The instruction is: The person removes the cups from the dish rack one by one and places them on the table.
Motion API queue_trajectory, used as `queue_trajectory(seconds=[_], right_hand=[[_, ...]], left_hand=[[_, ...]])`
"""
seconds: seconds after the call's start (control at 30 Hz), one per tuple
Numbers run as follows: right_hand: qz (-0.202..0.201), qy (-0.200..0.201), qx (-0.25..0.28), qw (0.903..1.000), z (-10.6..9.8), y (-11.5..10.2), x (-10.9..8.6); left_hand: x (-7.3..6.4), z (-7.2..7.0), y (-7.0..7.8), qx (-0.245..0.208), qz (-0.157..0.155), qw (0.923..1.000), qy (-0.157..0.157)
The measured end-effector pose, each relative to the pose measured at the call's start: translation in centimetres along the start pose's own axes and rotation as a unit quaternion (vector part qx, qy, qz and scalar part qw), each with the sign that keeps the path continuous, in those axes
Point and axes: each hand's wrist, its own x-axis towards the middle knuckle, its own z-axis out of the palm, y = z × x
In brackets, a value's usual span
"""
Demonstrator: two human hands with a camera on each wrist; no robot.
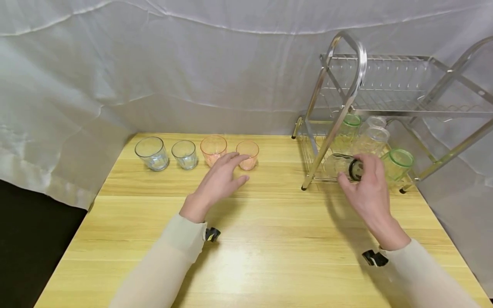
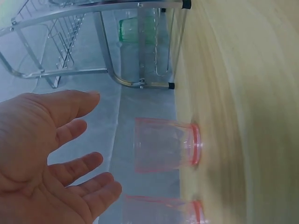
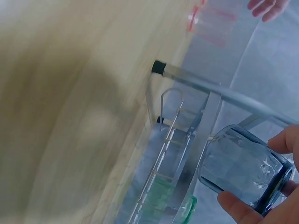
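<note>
My right hand grips a grey-blue tinted glass near its thick base, thumb on one side and fingers on the other. The glass lies on its side in the air, its mouth toward the rack's lower tier. In the head view its dark base faces my palm. My left hand hovers with spread fingers and holds nothing. Closest to it are a small pink glass and a larger pink glass, both upright; the left wrist view shows a gap between hand and glasses.
A two-tier metal rack stands at the back right. Its lower tier bears green glasses and clear glasses, apparently upside down. Two grey-blue glasses, one larger and one smaller, stand at the left. A grey curtain hangs behind the table.
</note>
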Motion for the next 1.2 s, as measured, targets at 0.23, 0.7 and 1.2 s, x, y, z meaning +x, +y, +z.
queue_trajectory(seconds=[0.23,0.7,1.2], right_hand=[[-0.057,0.015,0.002,0.9983,0.0,-0.9,-2.4],[-0.174,-0.013,0.067,0.9824,2.6,-4.3,-4.5],[-0.130,-0.074,0.139,0.9788,7.2,-7.3,-3.4]], left_hand=[[-1.1,0.4,-0.8,-0.034,-0.021,0.9991,0.014],[-2.8,0.6,-1.8,-0.115,-0.053,0.9917,0.026],[-3.1,1.3,-1.9,-0.211,-0.050,0.9762,0.010]])
